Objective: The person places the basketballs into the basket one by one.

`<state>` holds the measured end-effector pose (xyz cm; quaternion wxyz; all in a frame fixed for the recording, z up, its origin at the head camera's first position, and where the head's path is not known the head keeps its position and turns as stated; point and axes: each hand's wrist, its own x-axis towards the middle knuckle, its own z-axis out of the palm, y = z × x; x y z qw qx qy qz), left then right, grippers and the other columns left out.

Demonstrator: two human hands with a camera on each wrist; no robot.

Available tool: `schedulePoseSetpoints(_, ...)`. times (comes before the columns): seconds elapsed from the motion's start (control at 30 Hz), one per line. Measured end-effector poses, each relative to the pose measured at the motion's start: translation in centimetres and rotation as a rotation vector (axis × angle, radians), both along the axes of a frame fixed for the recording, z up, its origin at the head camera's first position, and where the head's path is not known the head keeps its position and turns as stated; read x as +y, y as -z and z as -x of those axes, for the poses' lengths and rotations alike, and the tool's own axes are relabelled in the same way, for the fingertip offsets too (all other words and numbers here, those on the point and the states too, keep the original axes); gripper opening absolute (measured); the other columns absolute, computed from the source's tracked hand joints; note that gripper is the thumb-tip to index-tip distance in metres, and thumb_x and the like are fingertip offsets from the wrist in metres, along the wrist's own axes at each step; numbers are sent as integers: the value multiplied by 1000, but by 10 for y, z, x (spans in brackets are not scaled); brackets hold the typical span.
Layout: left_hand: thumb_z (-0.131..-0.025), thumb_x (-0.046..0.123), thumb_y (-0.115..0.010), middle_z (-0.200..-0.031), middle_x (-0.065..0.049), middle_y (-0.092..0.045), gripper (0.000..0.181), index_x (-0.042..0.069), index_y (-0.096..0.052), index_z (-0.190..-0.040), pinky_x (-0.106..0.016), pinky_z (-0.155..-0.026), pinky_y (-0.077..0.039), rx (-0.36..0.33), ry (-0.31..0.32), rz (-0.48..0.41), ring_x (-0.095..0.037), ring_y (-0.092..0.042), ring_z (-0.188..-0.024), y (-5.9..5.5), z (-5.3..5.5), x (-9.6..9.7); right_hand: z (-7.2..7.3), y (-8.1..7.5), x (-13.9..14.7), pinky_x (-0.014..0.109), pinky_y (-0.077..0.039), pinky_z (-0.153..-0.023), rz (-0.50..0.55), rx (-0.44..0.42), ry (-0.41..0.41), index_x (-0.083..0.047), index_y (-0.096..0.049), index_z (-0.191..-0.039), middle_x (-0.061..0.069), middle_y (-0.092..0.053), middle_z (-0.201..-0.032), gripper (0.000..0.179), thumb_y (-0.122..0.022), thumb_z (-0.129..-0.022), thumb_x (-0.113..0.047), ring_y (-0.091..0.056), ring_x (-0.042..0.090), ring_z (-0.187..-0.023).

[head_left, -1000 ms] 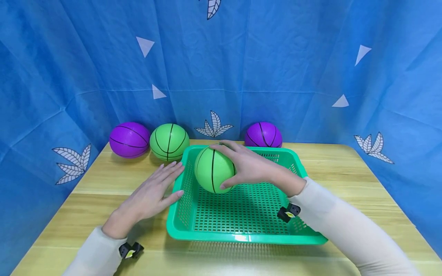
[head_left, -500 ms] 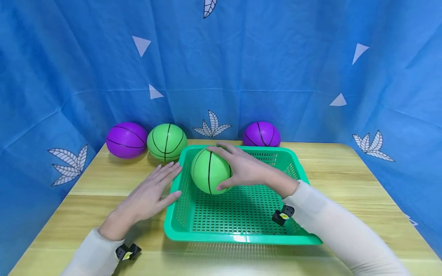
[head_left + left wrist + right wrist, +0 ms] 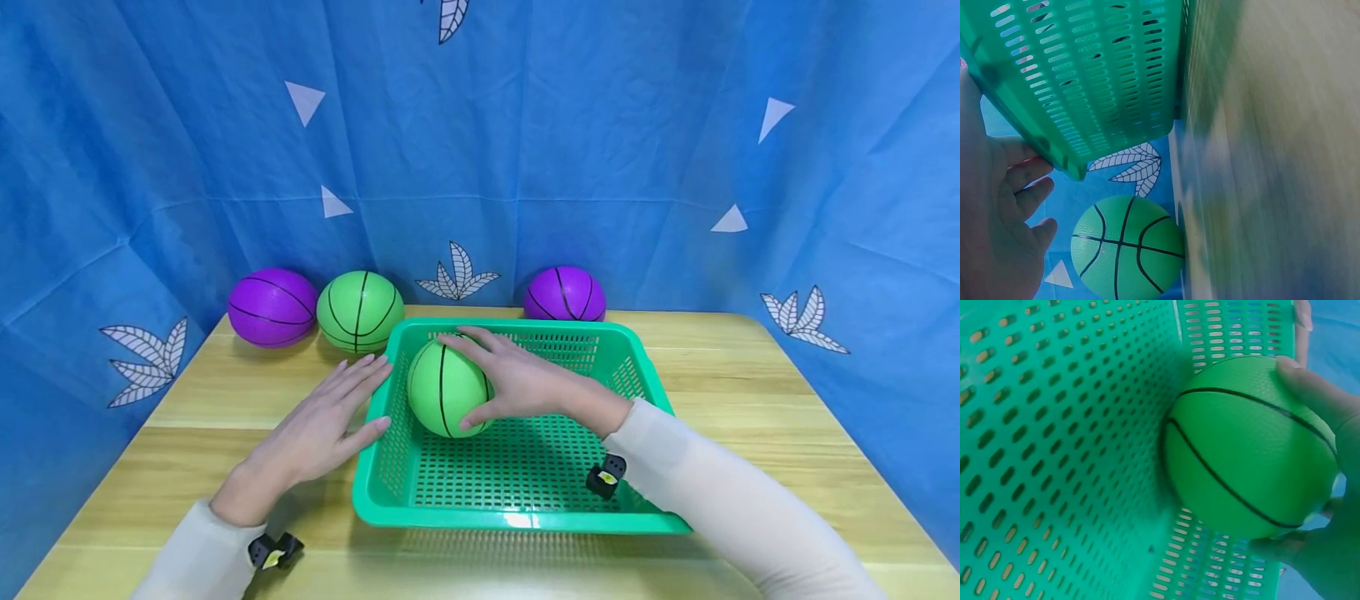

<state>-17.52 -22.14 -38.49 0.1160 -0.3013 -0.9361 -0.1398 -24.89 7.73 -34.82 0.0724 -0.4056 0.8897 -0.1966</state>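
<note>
In the head view, my right hand grips a green toy basketball from its right side, thumb in front and fingers over the top. That ball is inside the left part of a green plastic basket. The right wrist view shows the ball at or close to the slotted floor; contact is hard to tell. My left hand lies with straight fingers along the basket's left rim. From the left wrist view, its fingertips touch the rim's outer side.
A purple ball and another green ball sit side by side at the table's back left. Behind the basket is a second purple ball, partly hidden. A blue patterned curtain hangs around the wooden table.
My right hand has lowered the green ball deeper into the basket, slightly leftward. The left hand keeps its place at the rim. The whole head view has shifted a little.
</note>
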Motion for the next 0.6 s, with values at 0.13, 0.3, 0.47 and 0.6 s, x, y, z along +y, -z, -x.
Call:
schedulePoseSetpoints(0.13,-100,44,-52,-159,-8,-27,69,9,-30,-154,-46,-119,-13,-4,-1,-3,-24,-18,-147,-1,0,0,-1,2,-2,57,-40,-103,15,31,-3,-36,-13,-157,4,-15,-161,109,-77,-73,-62,-27,35,-142)
schedulePoseSetpoints(0.3,-100,44,-52,-159,-8,-28,69,9,-30,-154,-48,-119,-16,-8,-1,1,-25,-18,-147,0,0,0,-1,2,-1,56,-40,-103,6,34,-18,-38,-10,-157,2,-12,-161,108,-75,-75,-62,-24,35,-143)
schedulePoseSetpoints(0.47,-100,45,-52,-159,-8,-27,69,9,-29,-155,-47,-119,-15,-13,-4,3,-25,-17,-147,0,0,0,0,3,0,57,-36,-106,-7,2,-32,-41,-4,-157,1,-7,-162,113,-78,-73,-59,-19,34,-145)
schedulePoseSetpoints(0.6,-100,44,-52,-159,-8,-27,69,10,-29,-155,-45,-119,-14,-12,-3,0,-25,-17,-147,-1,0,0,0,3,-2,56,-38,-105,-10,12,-19,-41,-4,-157,-1,-7,-163,114,-78,-73,-60,-20,33,-145)
